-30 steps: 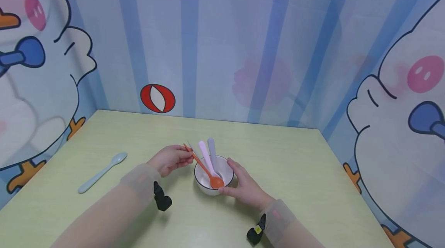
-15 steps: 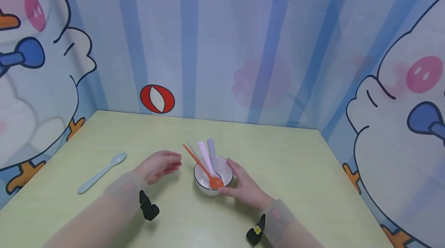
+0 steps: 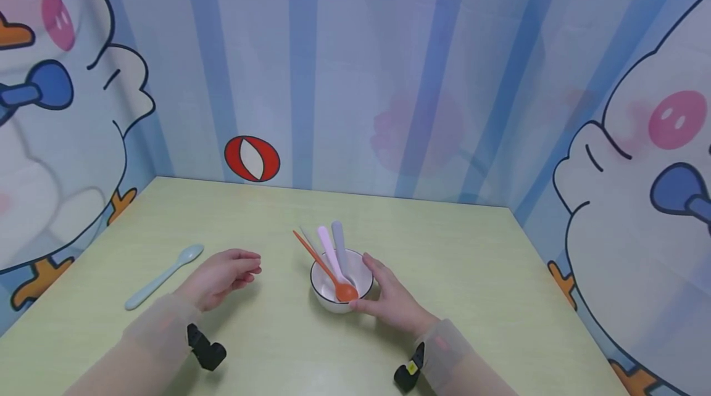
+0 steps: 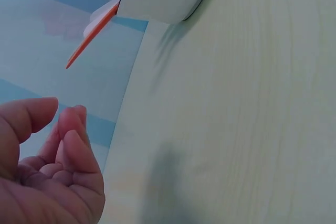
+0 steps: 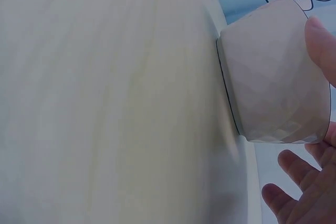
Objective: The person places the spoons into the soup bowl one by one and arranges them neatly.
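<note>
A white bowl [image 3: 324,298] with a dark rim stands on the table. My right hand [image 3: 397,297] holds it at the right side, thumb [image 5: 321,45] on one side of the rim and fingers on the other. Inside lean an orange spoon [image 3: 345,292], a pink handle [image 3: 328,247], a purple handle [image 3: 337,235] and a thin pale grey handle, partly hidden. My left hand [image 3: 224,276] hovers left of the bowl, apart from it, fingers loosely bent and nothing between them. Close by on its left lies a light blue spoon [image 3: 166,274].
The pale wooden table [image 3: 455,260] ends at the back against a blue striped backdrop [image 3: 355,75] with printed ducks on both sides. Each wrist carries a small black camera [image 3: 207,350].
My left hand has let go of the orange spoon's handle and moved left, away from the bowl. The orange spoon rests in the bowl. My right hand stays where it was.
</note>
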A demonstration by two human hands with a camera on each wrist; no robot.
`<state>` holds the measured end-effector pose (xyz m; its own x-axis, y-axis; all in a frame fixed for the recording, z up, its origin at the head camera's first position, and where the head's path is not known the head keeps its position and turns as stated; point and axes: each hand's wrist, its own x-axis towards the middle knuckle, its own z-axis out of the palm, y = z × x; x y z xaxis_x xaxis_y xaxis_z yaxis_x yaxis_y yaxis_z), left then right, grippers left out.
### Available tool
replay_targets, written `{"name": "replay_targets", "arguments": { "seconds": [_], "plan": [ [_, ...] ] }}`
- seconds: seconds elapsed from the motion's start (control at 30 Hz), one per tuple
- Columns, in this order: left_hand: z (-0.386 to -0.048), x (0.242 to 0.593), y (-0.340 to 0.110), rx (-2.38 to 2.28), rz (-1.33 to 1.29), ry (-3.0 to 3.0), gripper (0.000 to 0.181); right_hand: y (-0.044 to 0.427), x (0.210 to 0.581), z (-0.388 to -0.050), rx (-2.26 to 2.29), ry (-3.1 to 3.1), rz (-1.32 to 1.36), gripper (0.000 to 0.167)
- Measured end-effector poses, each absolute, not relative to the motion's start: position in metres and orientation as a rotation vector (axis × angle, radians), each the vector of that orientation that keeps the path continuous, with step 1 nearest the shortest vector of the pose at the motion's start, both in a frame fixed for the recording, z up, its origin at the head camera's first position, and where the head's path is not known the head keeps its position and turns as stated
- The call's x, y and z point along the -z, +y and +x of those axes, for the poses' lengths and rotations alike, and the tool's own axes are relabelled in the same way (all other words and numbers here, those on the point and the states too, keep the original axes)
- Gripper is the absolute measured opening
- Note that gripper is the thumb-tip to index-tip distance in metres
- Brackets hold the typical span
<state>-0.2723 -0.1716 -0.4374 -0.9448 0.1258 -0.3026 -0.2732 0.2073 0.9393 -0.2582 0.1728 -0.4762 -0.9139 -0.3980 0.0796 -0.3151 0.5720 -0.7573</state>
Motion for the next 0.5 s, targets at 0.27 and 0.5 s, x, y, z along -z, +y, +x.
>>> {"name": "replay_targets", "arguments": {
  "seconds": [0.27, 0.5],
  "plan": [
    [-0.263, 0.437, -0.208, -1.746, -0.162, 2.253, 0.055, 0.173, 0.477, -0.26, 1.27, 2.688, -0.606, 0.098],
    [-0.259, 0.437, -0.239, -1.678, -0.19, 2.37, 0.057, 0.172, 0.475, -0.259, 1.267, 2.691, -0.609, 0.097]
  ]
}}
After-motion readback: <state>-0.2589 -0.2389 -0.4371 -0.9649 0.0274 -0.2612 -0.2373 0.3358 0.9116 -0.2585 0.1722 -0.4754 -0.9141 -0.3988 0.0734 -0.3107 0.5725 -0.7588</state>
